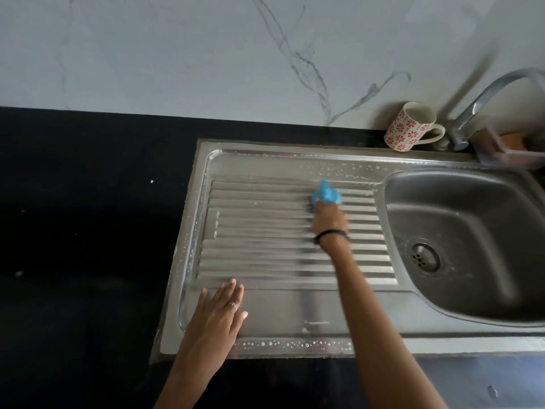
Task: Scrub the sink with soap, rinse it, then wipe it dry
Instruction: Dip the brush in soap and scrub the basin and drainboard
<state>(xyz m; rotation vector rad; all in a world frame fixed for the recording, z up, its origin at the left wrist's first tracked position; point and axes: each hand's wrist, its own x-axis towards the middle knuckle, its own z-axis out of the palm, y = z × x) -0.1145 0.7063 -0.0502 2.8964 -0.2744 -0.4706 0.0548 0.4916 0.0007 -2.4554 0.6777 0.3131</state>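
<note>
Right now the steel sink [298, 308] sits set into a black counter [88, 231], with its ribbed draining board on the left and its bowl [460, 243] on the right, the drain [424, 259] low in the bowl's floor. Water drops bead along the near rim and the far edge of the draining board. A blue cloth [326, 194] lies on the far ribs, just left of the bowl, and the right hand [329, 218] grips it from the near side, fingers curled into the bunched fabric; the hand and forearm look blurred. A dark band circles that wrist. The left hand [219, 312] rests flat on the smooth near-left part of the sink, fingers straight and slightly spread, holding nothing, a ring on one finger. Behind the sink, a white mug [408, 125] with red flowers stands tilted against the marbled wall [206, 54]. Just right of it rises a curved metal tap [483, 104], and beside the tap's base sits a clear tray [507, 152] holding something orange that I cannot identify.
</note>
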